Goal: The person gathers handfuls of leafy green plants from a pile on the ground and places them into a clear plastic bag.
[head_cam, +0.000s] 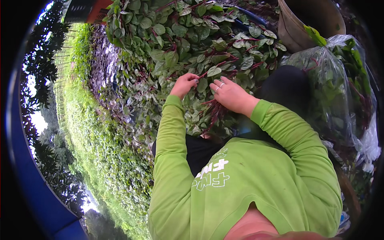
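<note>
A large heap of red-stemmed leafy greens (180,31), which look like Malabar spinach, lies before me. My left hand (184,85) pinches a red stem (204,74) between thumb and forefinger at the near side of the heap. Just to its right is my right hand (232,95), with rings on its fingers, palm down over the leaves. Its fingertips are close to a round leaf (202,85); whether they grip anything is hidden. Below the right hand, a cluster of dark red stems (215,113) points towards my lap.
On the right, a clear plastic bag (333,90) holds more greens beside my dark-clad knee (285,87). A tan bucket-like container (295,28) lies tilted behind it. An orange-and-black object (90,11) is at the upper left. Green plants (99,144) grow along the left.
</note>
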